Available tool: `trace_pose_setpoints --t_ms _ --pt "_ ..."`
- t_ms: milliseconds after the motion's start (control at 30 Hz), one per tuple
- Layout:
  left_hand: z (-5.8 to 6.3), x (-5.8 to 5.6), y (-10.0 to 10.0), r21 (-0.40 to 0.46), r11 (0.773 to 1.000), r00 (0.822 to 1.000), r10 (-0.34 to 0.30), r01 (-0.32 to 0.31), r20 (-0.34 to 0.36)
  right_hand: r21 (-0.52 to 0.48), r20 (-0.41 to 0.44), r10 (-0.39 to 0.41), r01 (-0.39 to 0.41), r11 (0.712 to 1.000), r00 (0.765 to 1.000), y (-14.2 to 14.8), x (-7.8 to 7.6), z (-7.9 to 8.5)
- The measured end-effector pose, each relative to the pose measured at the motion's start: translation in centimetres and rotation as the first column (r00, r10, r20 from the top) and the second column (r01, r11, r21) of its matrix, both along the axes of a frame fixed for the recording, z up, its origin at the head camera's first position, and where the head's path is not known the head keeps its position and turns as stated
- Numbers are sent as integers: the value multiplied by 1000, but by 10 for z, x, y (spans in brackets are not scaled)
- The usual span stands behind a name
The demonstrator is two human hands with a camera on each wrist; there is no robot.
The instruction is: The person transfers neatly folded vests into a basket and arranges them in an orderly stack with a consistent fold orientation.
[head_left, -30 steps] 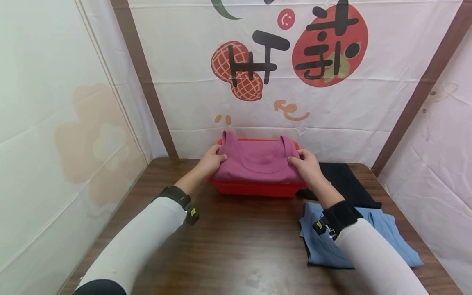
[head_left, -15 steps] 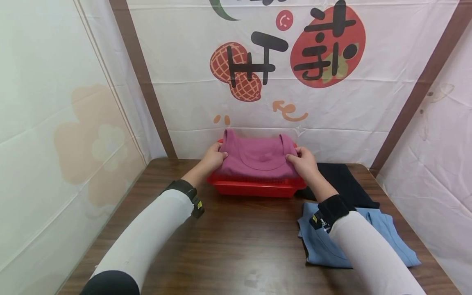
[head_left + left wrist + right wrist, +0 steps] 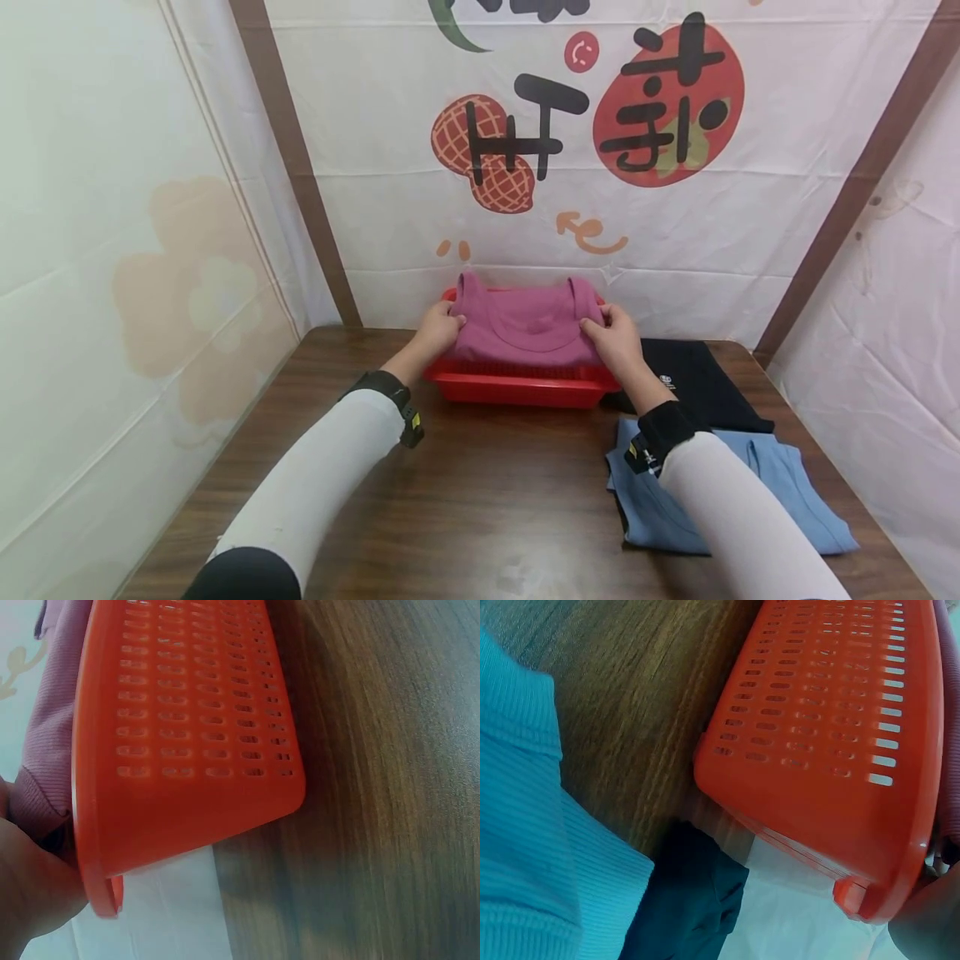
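Observation:
A folded mauve tank top (image 3: 532,337) lies over the red plastic basket (image 3: 525,392), its two shoulder straps pointing to the back wall. My left hand (image 3: 438,329) pinches the top's left side, thumb on the upper face. On the opposite side my right hand (image 3: 617,340) pinches the cloth in the same way. In the left wrist view the basket's slotted side (image 3: 187,735) stands on the table, and the cloth (image 3: 52,727) shows above its rim. The fingers beneath the cloth are hidden.
To the right of the basket, a folded black garment (image 3: 701,387) with a small white print lies on the wooden table (image 3: 487,483). Nearer, under my right forearm, is a folded blue garment (image 3: 795,492) with dark cloth beneath. Printed white curtains (image 3: 375,217) stand behind and at both sides.
Both hands have drawn the tank top slightly back from the basket's front rim and a little closer together. More of the basket's slotted inside now shows in front of it.

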State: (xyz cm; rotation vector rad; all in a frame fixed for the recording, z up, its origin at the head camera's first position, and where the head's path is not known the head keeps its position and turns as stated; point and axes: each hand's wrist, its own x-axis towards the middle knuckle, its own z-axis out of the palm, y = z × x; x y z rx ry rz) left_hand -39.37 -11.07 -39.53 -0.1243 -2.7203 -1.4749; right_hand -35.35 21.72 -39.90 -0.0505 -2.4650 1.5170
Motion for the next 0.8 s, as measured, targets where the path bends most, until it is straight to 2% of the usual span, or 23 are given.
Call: trace_pose_setpoints --t_ms 167,400,533,633,700,800 --pt "-7 0 4 -25 999 999 28 -30 -45 -6 -41 -6 6 1000 999 -1 -2 -11" --pt "-14 0 9 -7 998 992 66 -67 -105 -16 -33 -12 11 1000 999 -1 -6 -18" --pt "-15 0 10 9 998 990 63 -62 -123 -41 -20 -28 27 999 999 1 -8 -18" --pt "-18 1 9 67 996 990 75 -67 -123 -48 -6 -38 37 998 999 2 -9 -19" --pt "-19 1 9 95 993 989 84 -73 -118 -37 2 -44 44 998 999 2 -9 -19" --pt "-22 0 11 92 993 991 80 -70 -111 -8 26 -52 52 999 998 5 -9 -19"
